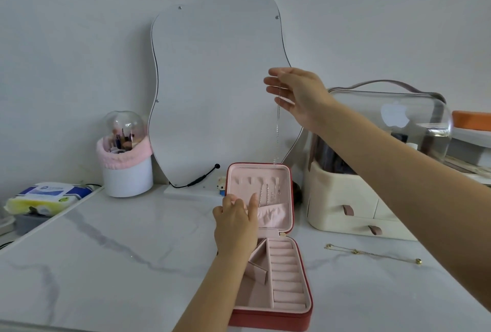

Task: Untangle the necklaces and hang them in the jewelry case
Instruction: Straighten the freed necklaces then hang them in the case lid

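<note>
Mid-task. Two or three thin silver chains (268, 195) already hung on hooks in lid of red, pink-lined jewelry case (292, 193), centre frame. Right hand (297, 95) pinching another fine silver necklace (278, 124), dangling above lid. Left hand (235, 222) loosely open, bracing lid pocket. Gold chain (372, 253) lower right on marble tabletop (106, 265), not hung.
</note>
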